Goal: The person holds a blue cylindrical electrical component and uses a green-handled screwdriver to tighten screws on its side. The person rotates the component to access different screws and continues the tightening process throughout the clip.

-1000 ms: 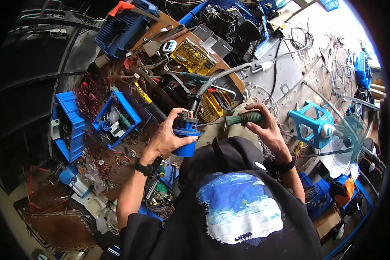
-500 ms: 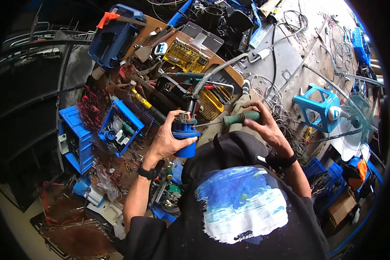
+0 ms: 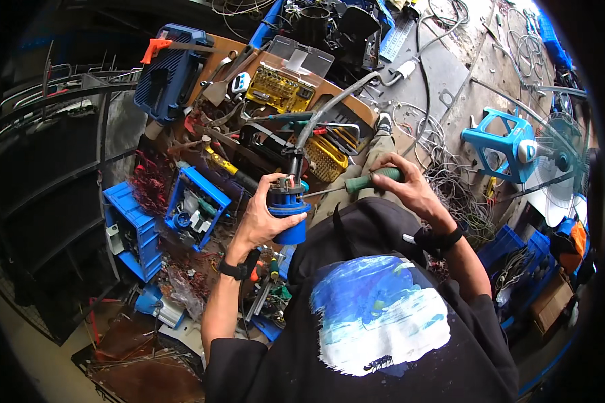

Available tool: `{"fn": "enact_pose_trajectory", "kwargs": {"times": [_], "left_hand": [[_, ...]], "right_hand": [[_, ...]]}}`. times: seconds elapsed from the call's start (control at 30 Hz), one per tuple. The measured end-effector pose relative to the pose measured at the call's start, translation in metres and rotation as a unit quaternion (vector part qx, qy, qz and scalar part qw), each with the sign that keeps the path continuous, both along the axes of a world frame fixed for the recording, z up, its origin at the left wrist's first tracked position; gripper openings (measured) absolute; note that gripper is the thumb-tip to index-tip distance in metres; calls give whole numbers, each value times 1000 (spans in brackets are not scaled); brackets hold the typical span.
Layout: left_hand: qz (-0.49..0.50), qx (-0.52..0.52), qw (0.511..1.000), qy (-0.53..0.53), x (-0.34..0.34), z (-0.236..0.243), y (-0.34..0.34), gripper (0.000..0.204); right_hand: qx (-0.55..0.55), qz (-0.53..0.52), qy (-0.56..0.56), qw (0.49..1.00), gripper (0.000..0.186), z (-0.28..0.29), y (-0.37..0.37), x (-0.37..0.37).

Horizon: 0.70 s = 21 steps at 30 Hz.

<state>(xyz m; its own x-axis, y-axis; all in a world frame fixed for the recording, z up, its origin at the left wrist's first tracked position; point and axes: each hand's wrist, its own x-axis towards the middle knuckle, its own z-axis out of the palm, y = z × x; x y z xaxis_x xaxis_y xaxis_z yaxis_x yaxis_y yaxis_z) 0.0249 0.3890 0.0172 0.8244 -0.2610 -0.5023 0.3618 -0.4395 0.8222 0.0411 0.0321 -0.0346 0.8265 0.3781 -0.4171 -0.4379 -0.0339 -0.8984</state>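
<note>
My left hand (image 3: 257, 213) is wrapped round a blue cylindrical plug-like connector (image 3: 290, 228), held upright with its dark upper part and some copper-coloured bits exposed. From its top a thick grey cable (image 3: 329, 104) runs up and away to the right. In my right hand (image 3: 413, 187) is a screwdriver (image 3: 370, 181) with a green handle, gripped between thumb and fingers. Its thin shaft points left and its tip meets the side of the connector's upper part; the exact contact point is too small to make out.
Beyond my hands a wooden bench (image 3: 360, 111) carries a yellow bit set (image 3: 280, 91), pliers and other tools. Blue bins (image 3: 133, 225) stand at the left. On the right are a light-blue stool (image 3: 496, 141), a fan (image 3: 563, 161) and tangled grey cables (image 3: 450, 178) on the floor.
The view has shifted slightly. My right-hand fingers have moved a little round the screwdriver handle, while my left hand keeps the same hold on the connector.
</note>
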Motion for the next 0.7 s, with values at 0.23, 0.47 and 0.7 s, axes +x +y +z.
{"fn": "enact_pose_trajectory", "kwargs": {"times": [0.23,0.47,0.7], "left_hand": [[-20,8,1000,-10,4,1,2,83],[-26,26,999,15,8,3,0,81],[-18,-5,1000,14,9,-5,-1,82]], "right_hand": [[-20,45,144,988,35,19,-2,7],[-21,39,140,989,33,14,-5,5],[28,48,-126,990,26,-7,-10,-1]]}}
